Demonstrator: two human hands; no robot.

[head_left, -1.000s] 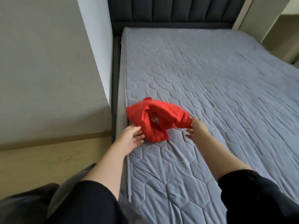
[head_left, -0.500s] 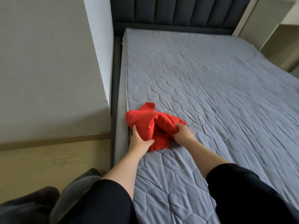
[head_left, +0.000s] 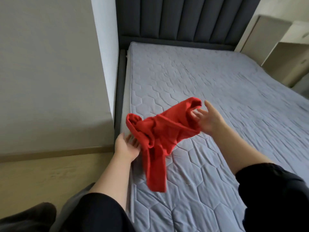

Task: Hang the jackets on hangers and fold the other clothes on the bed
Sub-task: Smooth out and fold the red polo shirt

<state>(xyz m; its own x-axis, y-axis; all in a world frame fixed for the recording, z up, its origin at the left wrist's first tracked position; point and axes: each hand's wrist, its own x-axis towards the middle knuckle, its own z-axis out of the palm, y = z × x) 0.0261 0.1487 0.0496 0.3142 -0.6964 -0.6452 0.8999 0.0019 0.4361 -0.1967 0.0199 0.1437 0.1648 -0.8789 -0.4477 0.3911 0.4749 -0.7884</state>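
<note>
Single head-worn view, forward and down, close over the bed (head_left: 209,91)

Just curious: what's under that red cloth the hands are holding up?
Under the red cloth only the grey quilted mattress shows. The patch directly behind the cloth is covered, so it cannot be seen.

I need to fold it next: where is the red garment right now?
In the head view, the red garment is bunched between the left hand and right hand, over the mattress near its left edge.
</note>
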